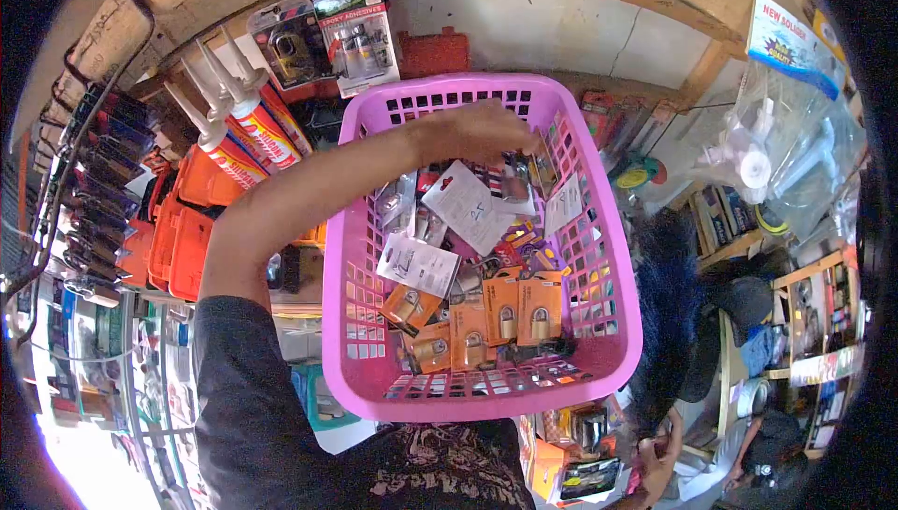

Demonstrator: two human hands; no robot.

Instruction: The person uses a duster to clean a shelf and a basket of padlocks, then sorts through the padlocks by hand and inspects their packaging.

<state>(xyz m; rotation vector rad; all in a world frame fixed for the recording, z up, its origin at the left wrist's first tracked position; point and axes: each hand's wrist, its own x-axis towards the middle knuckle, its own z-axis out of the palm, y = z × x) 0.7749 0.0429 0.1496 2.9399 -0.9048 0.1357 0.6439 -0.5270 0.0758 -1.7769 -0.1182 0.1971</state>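
Observation:
My left hand (491,131) reaches over the far part of a pink plastic basket (482,409), palm down. Its fingers bend toward small packages near the far right corner, and the fingertips are hard to make out. In the basket lie several orange cards with brass padlocks (506,313). White package backs, one with a handwritten number (466,208), lie in the middle, with more small packs around them. Purple-and-yellow packs (538,253) show near the right side. My right hand is not visible.
Silicone tubes (267,126) and orange cases (178,239) are at the left. Blister packs (355,37) hang behind the basket. Another person's dark hair (664,295) and hand (659,463) appear at the right, with shelves (814,271) beyond.

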